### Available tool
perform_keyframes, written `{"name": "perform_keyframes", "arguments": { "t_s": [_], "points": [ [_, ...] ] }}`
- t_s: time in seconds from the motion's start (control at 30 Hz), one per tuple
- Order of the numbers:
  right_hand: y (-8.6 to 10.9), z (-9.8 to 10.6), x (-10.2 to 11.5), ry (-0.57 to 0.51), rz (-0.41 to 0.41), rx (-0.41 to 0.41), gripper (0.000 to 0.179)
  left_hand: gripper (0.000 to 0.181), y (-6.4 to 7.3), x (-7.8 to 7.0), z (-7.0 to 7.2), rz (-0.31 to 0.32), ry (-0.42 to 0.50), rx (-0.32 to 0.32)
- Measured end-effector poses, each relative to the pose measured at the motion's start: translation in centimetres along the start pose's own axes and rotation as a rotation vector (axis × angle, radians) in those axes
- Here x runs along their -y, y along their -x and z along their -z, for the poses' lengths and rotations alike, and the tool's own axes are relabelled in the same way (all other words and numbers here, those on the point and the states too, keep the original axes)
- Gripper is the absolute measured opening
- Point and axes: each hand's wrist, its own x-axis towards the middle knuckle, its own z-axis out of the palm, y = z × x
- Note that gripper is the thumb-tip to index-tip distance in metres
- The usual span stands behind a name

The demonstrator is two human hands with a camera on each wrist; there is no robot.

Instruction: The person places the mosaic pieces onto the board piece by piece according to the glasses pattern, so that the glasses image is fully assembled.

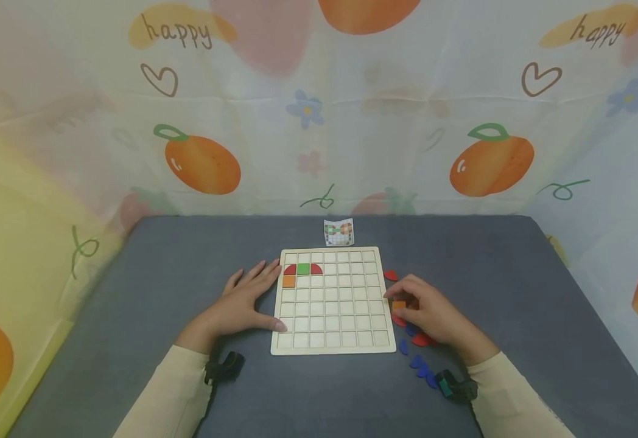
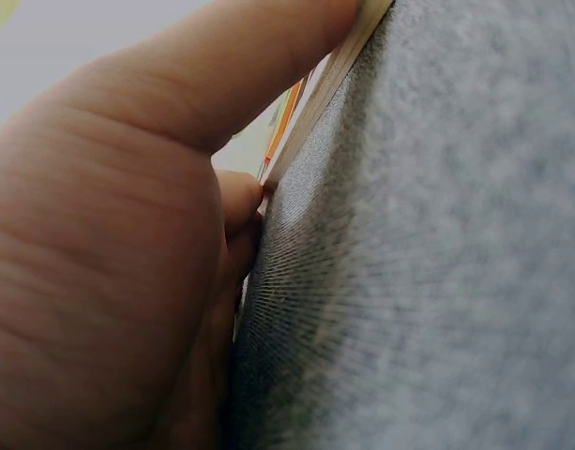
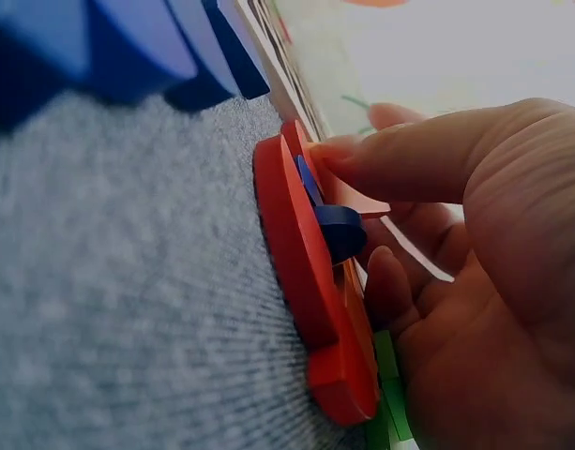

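Observation:
A pale wooden grid board (image 1: 332,309) lies flat on the table. My left hand (image 1: 238,307) spreads beside its left edge, the thumb resting on the lower-left border and the fingertips at the upper-left edge. Near the board's top left sit a green square tile (image 1: 303,269), a red curved tile (image 1: 290,270) on one side, another red curved tile (image 1: 316,269) on the other, and an orange square tile (image 1: 288,281) below. Just off the right edge, my right hand (image 1: 428,309) pinches an orange square tile (image 1: 399,306) above loose pieces. Red pieces (image 3: 292,239) lie under its fingers in the right wrist view.
A small printed pattern card (image 1: 338,232) lies behind the board. Loose blue pieces (image 1: 423,370) and red pieces (image 1: 420,339) are scattered right of it, near the right wrist. Green pieces (image 3: 390,394) show beside the right hand. A patterned cloth (image 1: 324,152) hangs behind the grey table.

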Motion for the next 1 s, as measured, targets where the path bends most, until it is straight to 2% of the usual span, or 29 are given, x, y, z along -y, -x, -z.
{"name": "perform_keyframes", "arguments": {
  "t_s": [0.13,0.4,0.6,0.83,1.0],
  "points": [
    [0.0,-0.1,0.0,-0.026,-0.014,-0.019,0.026,0.135,0.0,0.0,0.0,0.004,-0.002,0.001],
    [0.0,-0.6,-0.2,-0.021,-0.079,-0.126,0.020,0.134,0.0,0.0,0.0,0.015,-0.003,0.006],
    [-0.2,-0.7,0.3,-0.098,-0.094,-0.186,0.014,0.135,0.1,-0.1,0.1,0.006,-0.005,0.004],
    [-0.5,-0.7,1.6,-0.163,-0.065,-0.214,0.010,0.136,0.1,-0.3,0.3,0.022,-0.018,0.008],
    [-0.6,-0.8,2.3,-0.218,-0.091,-0.212,0.009,0.134,0.1,-0.3,0.2,0.008,-0.013,0.005]
  ]
}}
